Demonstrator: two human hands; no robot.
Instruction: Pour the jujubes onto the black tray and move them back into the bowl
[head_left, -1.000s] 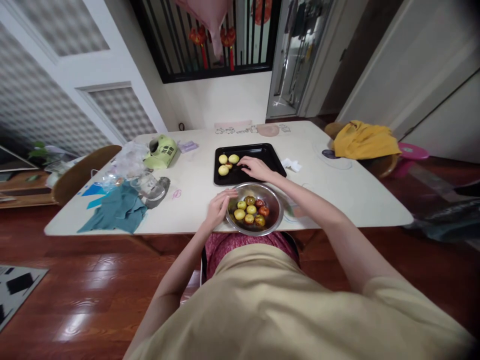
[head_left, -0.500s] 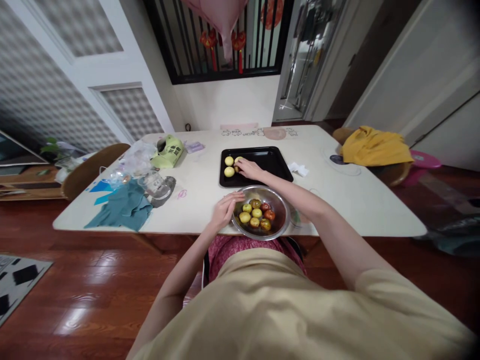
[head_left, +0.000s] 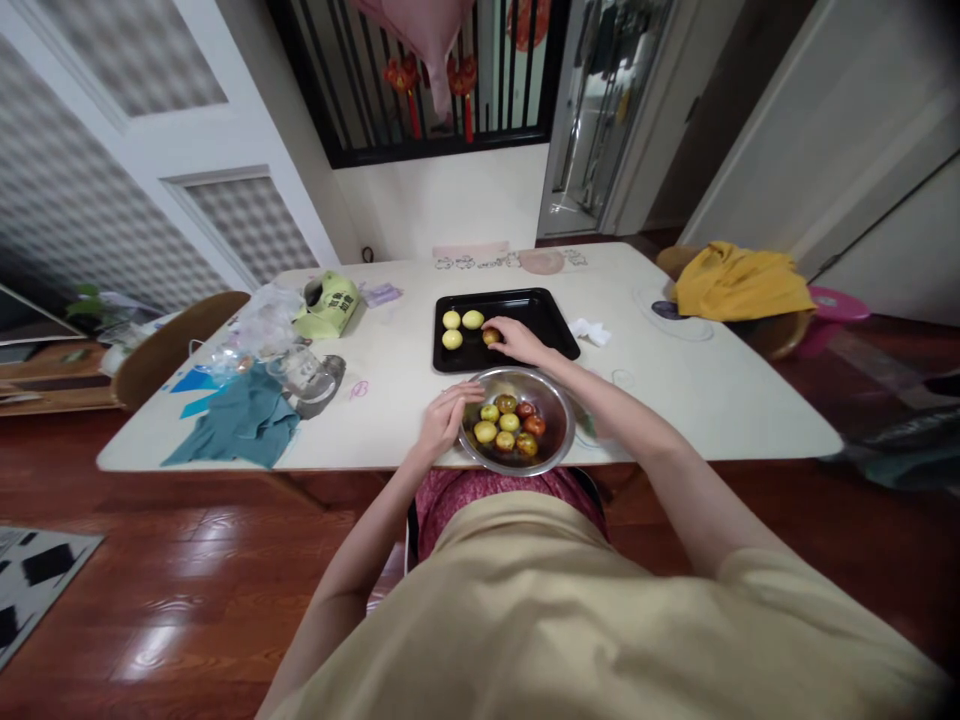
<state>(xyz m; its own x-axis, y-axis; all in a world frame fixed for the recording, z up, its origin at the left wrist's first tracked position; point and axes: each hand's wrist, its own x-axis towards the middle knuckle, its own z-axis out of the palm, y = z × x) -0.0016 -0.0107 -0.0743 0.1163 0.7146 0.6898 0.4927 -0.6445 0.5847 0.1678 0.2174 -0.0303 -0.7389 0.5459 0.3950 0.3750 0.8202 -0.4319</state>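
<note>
In the head view, my right hand [head_left: 517, 340] reaches over the black baking tray [head_left: 540, 310], its fingers closed on a brownish round fruit [head_left: 490, 337]. Left of it in the tray lie a yellow fruit [head_left: 472, 319] and two more yellow ones, one behind the other [head_left: 451, 340]. My left hand [head_left: 444, 415] rests with outstretched fingers against the left rim of a steel bowl [head_left: 564, 436]; its thumb is hard to make out. Inside the bowl sit several yellow, greenish and reddish fruits [head_left: 508, 423]. The bowl stands at the table's near edge, just in front of the tray.
Left on the white table [head_left: 390, 400] are a teal cloth [head_left: 244, 420], a clear container [head_left: 307, 375], plastic bags [head_left: 259, 320] and a green printed packet [head_left: 328, 305]. A crumpled tissue [head_left: 590, 332] lies right of the tray. A yellow garment [head_left: 742, 285] drapes over a chair.
My right hand has shifted right along the tray with the brownish fruit, away from the yellow ones, which now show fully. The left hand stays at the bowl. The whole view has shifted slightly.
</note>
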